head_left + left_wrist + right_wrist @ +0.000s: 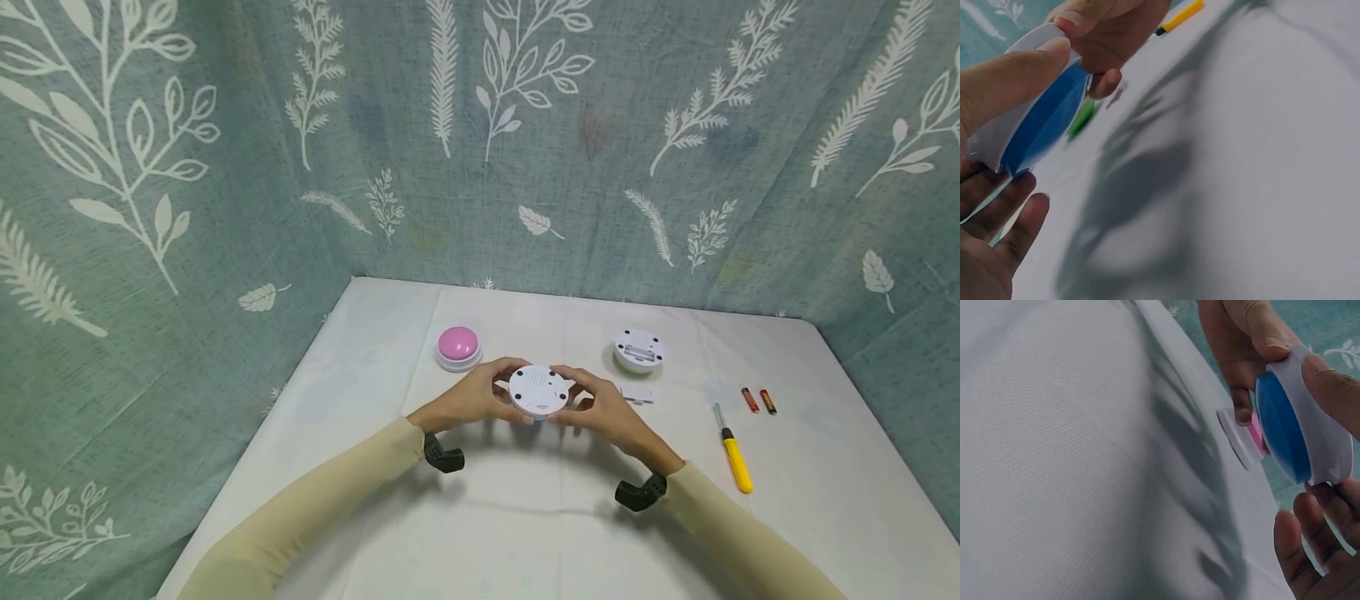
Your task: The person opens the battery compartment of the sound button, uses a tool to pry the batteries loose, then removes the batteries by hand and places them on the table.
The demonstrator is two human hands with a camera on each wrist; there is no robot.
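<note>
While green leaf-printed fabric (450,225) hangs behind, the white-covered worktop (450,533) spreads before me. Above it, my left hand (486,392) and right hand (607,408) are parted only by the width of one blue-domed button (538,390), thumb and fingertips of each pinching its white rim from opposite sides; my outer fingers splay loosely beneath. I have it raised off the cloth, its flat underside with dark feet turned towards my head and the dome facing away. Beyond my left hand sits a pink-topped button (457,343), dome up; past my right, an upturned white button (637,355) shows a slot in its base. Off to the right lies a yellow-handled screwdriver (738,465). Just beside my right hand is a small white cover (637,393); near the screwdriver's tip lie two batteries (750,400).
</note>
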